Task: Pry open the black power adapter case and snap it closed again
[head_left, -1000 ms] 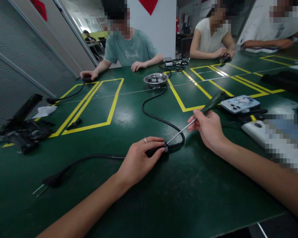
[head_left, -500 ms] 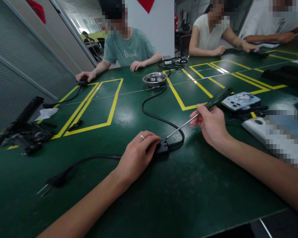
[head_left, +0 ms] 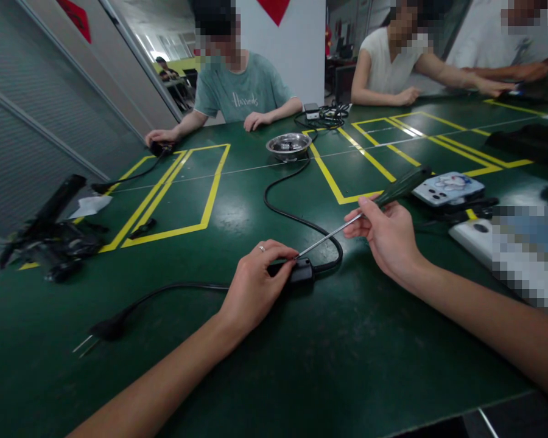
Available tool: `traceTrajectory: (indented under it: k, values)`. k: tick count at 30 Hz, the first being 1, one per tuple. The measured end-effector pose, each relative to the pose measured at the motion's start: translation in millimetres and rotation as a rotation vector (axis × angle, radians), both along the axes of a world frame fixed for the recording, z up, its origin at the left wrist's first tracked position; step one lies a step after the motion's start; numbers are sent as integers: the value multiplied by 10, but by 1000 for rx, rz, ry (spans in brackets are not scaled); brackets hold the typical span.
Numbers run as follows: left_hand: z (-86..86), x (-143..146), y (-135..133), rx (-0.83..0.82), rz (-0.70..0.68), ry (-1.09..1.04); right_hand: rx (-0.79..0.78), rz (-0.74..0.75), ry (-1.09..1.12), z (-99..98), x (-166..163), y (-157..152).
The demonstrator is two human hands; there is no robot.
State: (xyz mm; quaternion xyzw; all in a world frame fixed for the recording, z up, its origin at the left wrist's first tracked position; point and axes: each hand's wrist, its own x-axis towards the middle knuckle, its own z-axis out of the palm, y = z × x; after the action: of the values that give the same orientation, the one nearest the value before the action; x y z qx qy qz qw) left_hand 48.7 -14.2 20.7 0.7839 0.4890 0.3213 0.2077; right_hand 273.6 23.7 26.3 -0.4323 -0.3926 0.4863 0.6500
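My right hand [head_left: 388, 234] is closed around the dark green handle of a screwdriver [head_left: 331, 235], whose thin metal shaft slants down to the left. Its tip meets the pinched thumb and fingertips of my left hand [head_left: 258, 283]; whatever small thing lies between them is hidden. Under and beside those fingers a black plastic box [head_left: 302, 272], set in line on a power cord, rests on the table. One length of the cord [head_left: 182, 286] runs left to a two-pin plug [head_left: 107, 328]. The other length curves away towards a metal bowl.
The metal bowl [head_left: 288, 146] holds small dark parts. At right lie a phone [head_left: 447, 187] and a white device [head_left: 475, 240]. Black parts [head_left: 59, 243] pile up at left. Yellow tape marks the green table [head_left: 338, 365]. Several people sit across it, one with a hand [head_left: 162, 139] on a black object.
The screwdriver tip has moved left from the box's right end to my left fingertips, which now pinch there. The whole view has shifted slightly. A person at far right has reached further right.
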Motion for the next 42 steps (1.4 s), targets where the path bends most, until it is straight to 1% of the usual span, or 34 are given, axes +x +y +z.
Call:
traceTrajectory:
  k: [6,12,17,20,25,29,31,33,36,38,42]
  values:
    - [11,-48,12,86,28,48,11,9,-2,6,-18,-26]
    - [26,-59,24,115,27,111,55,29,-7,30,-29,-54]
    - [52,-47,8,101,11,84,48,14,8,67,-14,-55]
    - [54,-49,-22,80,-10,70,28,-36,26,75,14,-35]
    - [7,-60,-55,47,-43,128,21,-91,32,59,39,-6]
    - [-11,-96,-6,69,-12,152,36,-105,28,55,57,22]
    - [-2,-131,28,70,7,172,42,-89,36,61,80,49]
    - [10,-166,44,38,-35,202,30,-40,63,64,105,82]
    - [14,-192,25,-13,-216,246,9,31,99,45,123,125]
    - [5,-192,2,-18,-299,265,32,38,106,13,115,142]
    - [-18,-196,-11,-6,-320,286,90,37,80,-64,79,152]
